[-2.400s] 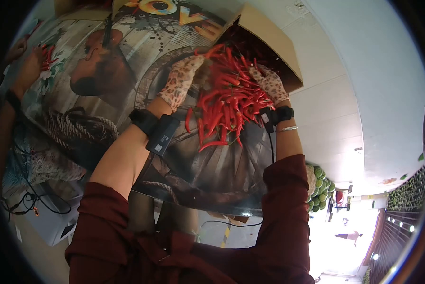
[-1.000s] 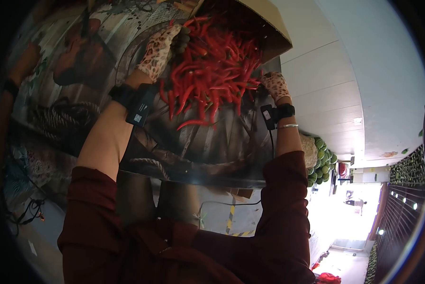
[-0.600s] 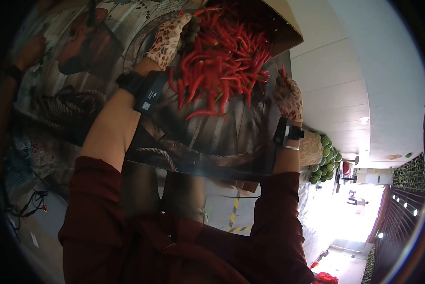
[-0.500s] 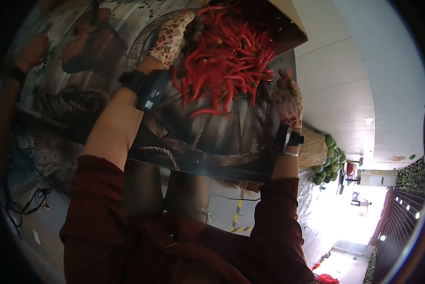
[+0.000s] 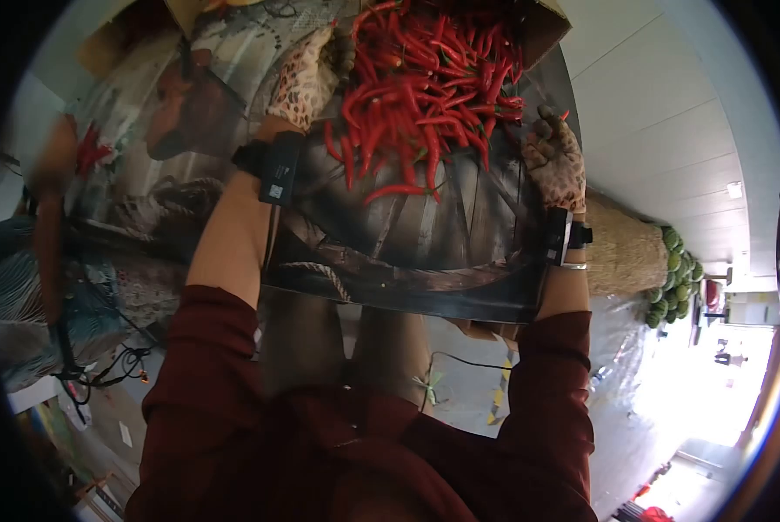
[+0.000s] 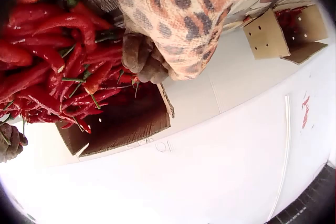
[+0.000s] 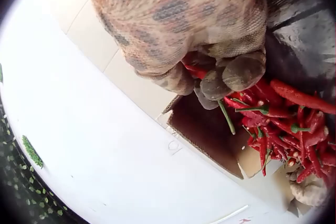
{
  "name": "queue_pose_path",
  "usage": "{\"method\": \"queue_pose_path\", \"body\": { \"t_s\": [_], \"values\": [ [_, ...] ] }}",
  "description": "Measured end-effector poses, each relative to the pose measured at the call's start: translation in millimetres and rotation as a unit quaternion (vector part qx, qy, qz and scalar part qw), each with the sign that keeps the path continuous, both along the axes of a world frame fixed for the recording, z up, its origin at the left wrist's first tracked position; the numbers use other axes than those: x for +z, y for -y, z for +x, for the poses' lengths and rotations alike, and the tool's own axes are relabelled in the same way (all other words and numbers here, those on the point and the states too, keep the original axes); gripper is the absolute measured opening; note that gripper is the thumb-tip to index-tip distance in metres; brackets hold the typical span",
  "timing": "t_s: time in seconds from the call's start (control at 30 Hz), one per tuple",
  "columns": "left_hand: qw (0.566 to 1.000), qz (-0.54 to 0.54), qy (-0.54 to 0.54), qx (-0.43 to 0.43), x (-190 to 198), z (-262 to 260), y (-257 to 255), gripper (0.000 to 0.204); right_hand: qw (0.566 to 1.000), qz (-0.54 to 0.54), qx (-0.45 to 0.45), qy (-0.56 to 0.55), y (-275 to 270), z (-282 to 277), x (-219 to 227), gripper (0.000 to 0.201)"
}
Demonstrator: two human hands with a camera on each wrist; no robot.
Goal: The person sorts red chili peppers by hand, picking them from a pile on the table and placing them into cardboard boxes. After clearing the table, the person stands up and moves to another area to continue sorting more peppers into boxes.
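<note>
A heap of red chili peppers [image 5: 420, 96] with green stems spreads over the dark printed tabletop [image 5: 460, 226], in front of an open cardboard box [image 5: 546, 30]. My left hand [image 5: 301, 83], in a spotted glove with dark fingertips, is at the heap's left edge. Its fingers [image 6: 139, 56] are curled beside the peppers in the left wrist view; I cannot tell whether they hold one. To the right of the heap, my right hand [image 5: 557, 165] grips a red chili pepper [image 7: 195, 69], its green stem [image 7: 227, 116] poking out below the dark fingertips in the right wrist view.
Another cardboard box [image 6: 265, 32] with red contents stands farther off. Another person's arm [image 5: 53, 174] reaches in at left, near some red peppers [image 5: 90, 152]. The table's front edge [image 5: 407, 302] lies before my legs. Green round produce [image 5: 675, 278] is stacked beyond my right arm.
My right hand has moved from the heap's right edge toward me and farther right, now with a chili pepper in it. The left hand stays beside the heap. The head view has shifted.
</note>
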State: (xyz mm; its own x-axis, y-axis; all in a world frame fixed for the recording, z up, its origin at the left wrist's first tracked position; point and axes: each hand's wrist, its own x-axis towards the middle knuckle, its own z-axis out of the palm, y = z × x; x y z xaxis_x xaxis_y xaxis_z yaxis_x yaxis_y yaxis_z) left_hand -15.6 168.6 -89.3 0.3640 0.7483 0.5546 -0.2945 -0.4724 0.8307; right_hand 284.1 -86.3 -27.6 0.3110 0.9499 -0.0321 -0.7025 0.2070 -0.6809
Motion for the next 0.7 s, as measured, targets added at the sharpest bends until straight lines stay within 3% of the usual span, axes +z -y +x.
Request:
{"method": "queue_pose_path", "body": {
  "t_s": [0.03, 0.1, 0.13, 0.2, 0.23, 0.27, 0.37, 0.4, 0.43, 0.47, 0.5, 0.53, 0.6, 0.63, 0.67, 0.7],
  "values": [
    [0.967, -0.207, 0.088, -0.118, 6.3, -2.7, 3.8, 0.032, 1.000, 0.009, 0.024, -0.005, -1.1, 8.4, -6.2, 0.026],
    [0.983, -0.164, 0.085, -0.016, -29.3, -5.5, -30.5, 0.029, 0.998, 0.030, 0.049, -0.018, -0.1, 12.3, -11.9, 0.027],
    [0.979, -0.177, 0.084, -0.050, -23.9, -13.2, -19.8, 0.032, 0.999, 0.028, 0.038, -0.001, 0.3, 11.5, -11.9, 0.028],
    [0.897, -0.391, 0.159, -0.131, 33.9, -24.8, 41.5, 0.038, 0.999, 0.021, 0.022, 0.031, 1.3, 10.5, -10.0, 0.031],
    [0.902, -0.383, 0.155, -0.128, 33.7, -37.6, 53.9, 0.038, 0.999, 0.031, 0.025, 0.027, 1.4, 7.4, -7.3, 0.031],
    [0.938, -0.313, 0.101, -0.108, 26.1, -52.1, 58.5, 0.035, 0.999, 0.014, 0.017, 0.035, 1.9, 4.8, -3.9, 0.032],
    [0.960, -0.276, 0.038, -0.031, 10.2, -99.6, 84.2, 0.034, 1.000, 0.004, 0.007, 0.028, 0.2, 4.3, -4.0, 0.032],
    [0.979, 0.024, -0.164, 0.120, -3.7, -127.2, 94.5, 0.032, 1.000, -0.001, 0.007, 0.020, 1.5, 5.2, -6.1, 0.033],
    [0.848, 0.320, -0.338, 0.253, -12.5, -152.3, 110.3, 0.031, 1.000, 0.007, 0.005, 0.014, 5.2, 3.8, -7.4, 0.033],
    [0.839, 0.326, -0.346, 0.264, -4.7, -163.4, 136.8, 0.029, 0.983, 0.001, -0.021, 0.181, 6.8, 2.2, -8.0, 0.035],
    [0.830, 0.331, -0.353, 0.277, 3.5, -170.7, 163.0, 0.028, 0.938, -0.005, -0.047, 0.344, 6.8, 1.0, -7.5, 0.039],
    [0.871, 0.252, -0.337, 0.254, 4.8, -176.4, 181.1, 0.025, 0.977, 0.021, 0.009, 0.214, 1.7, 9.3, -14.4, 0.045],
    [0.927, 0.055, -0.310, 0.204, 23.4, -166.6, 211.9, 0.020, 0.968, 0.008, 0.000, 0.250, 5.0, 3.3, -10.6, 0.042],
    [0.934, -0.062, -0.296, 0.189, 40.2, -156.4, 227.4, 0.018, 0.958, -0.015, -0.014, 0.287, 4.9, 1.7, -7.9, 0.040],
    [0.905, 0.116, -0.348, 0.215, 40.0, -156.8, 230.6, 0.019, 0.992, -0.005, 0.010, 0.124, 1.5, 2.4, -6.6, 0.036],
    [0.844, 0.287, -0.388, 0.233, 36.7, -156.9, 231.3, 0.021, 0.992, 0.002, 0.014, 0.127, -1.1, 2.9, -6.0, 0.036]
  ]
}}
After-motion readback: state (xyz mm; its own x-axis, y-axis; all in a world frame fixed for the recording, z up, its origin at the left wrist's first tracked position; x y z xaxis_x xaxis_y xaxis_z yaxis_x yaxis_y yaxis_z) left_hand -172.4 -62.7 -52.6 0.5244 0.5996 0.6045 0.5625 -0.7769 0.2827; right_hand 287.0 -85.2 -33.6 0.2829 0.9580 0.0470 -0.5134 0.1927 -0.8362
